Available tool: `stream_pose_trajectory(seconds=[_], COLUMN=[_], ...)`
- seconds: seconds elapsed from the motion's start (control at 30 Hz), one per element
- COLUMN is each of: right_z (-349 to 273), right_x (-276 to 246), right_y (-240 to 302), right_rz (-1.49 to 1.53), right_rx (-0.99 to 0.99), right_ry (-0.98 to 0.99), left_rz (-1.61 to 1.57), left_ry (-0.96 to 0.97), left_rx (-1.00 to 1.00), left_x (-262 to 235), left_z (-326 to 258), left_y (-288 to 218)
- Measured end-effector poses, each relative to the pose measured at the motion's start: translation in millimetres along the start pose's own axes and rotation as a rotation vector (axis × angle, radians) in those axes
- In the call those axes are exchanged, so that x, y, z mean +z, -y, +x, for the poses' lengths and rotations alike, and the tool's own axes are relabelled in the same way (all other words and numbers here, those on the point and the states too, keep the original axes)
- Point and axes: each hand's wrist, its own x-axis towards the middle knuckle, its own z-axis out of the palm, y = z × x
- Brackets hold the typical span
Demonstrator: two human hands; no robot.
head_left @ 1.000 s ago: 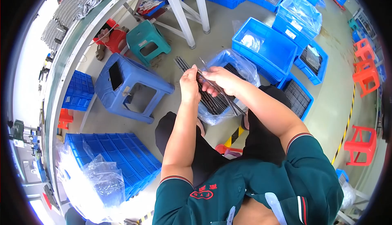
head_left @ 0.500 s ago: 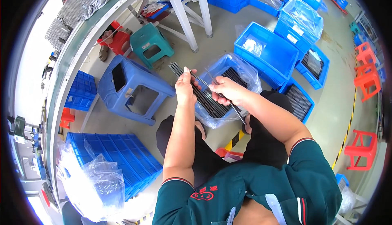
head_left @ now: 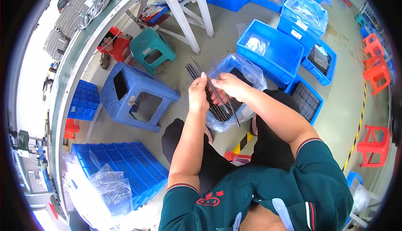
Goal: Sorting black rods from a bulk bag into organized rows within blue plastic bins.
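My left hand (head_left: 199, 95) is closed around a bundle of thin dark rods (head_left: 192, 71), their ends fanning out beyond the fingers. Beside it, almost touching, my right hand (head_left: 229, 85) pinches a long thin rod (head_left: 235, 114) that slants down toward my knees. Another rod (head_left: 196, 63) sticks up above my left thumb; which hand carries it I cannot tell. Both hands are over a blue bin lined with clear plastic (head_left: 260, 79), in which many similar dark rods (head_left: 241, 76) lie. My fingers partly hide the rods.
A blue stool (head_left: 144, 87) with a black phone (head_left: 120, 85) stands at the left, a green stool (head_left: 161, 54) behind it. Right of the lined bin are a blue crate (head_left: 289, 49) and a crate of dark parts (head_left: 305, 101). Stacked blue crates (head_left: 125, 168) stand near left, beside a long table (head_left: 100, 25).
My hands have come closer together. The rod in my right hand now hangs more steeply, and my left hand with its bundle has shifted slightly right and down.
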Motion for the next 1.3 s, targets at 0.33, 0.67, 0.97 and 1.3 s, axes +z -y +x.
stream_pose_trajectory(seconds=[0.33, 0.67, 0.97, 1.3], right_z=[14.2, 41.5, 22.7, 27.1], right_x=[-25.4, -102.5, -50.8, -9.0], right_y=[18.4, 46.5, 16.9, 3.2], right_rz=[0.117, 0.335, 0.034, -0.394], right_rx=[-0.113, -0.437, -0.187, -0.304], right_ry=[0.016, -0.732, -0.138, -0.091], left_rz=[-0.156, -0.088, -0.278, -0.383], left_ry=[0.120, 0.440, 0.417, 0.418], left_rx=[-0.164, -0.396, -0.304, -0.309], left_x=[6.2, 10.4, 0.2, -6.2], left_z=[-14.0, -37.5, -21.1, -18.7], left_y=[-7.8, 3.1, -2.1, -6.6])
